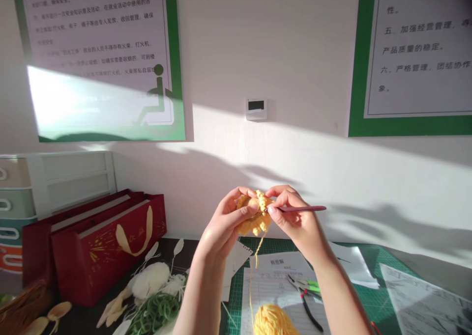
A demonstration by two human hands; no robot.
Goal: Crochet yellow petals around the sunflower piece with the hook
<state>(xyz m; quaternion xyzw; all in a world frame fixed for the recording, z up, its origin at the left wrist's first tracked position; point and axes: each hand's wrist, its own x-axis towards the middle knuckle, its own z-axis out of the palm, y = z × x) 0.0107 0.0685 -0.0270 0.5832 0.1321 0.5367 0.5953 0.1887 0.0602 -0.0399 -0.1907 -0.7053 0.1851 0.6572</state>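
Between my two hands, held up above the table, is a small round piece of yellow crochet [254,224] with a ruffled edge. My left hand [230,217] pinches it from the left, thumb across its front. My right hand [291,209] grips a dark red crochet hook [308,209], whose handle points right; its tip is at the stitches and hidden. A strand of yellow yarn [251,286] hangs from the piece down to a yellow yarn ball [273,320] at the bottom edge of the view.
A green cutting mat [387,305] carries printed sheets [265,278] and pliers [308,288]. To the left lie white yarn [151,280], green yarn [157,313] and red gift bags [106,251], beside a drawer unit [73,175]. Behind is a wall with posters [179,79].
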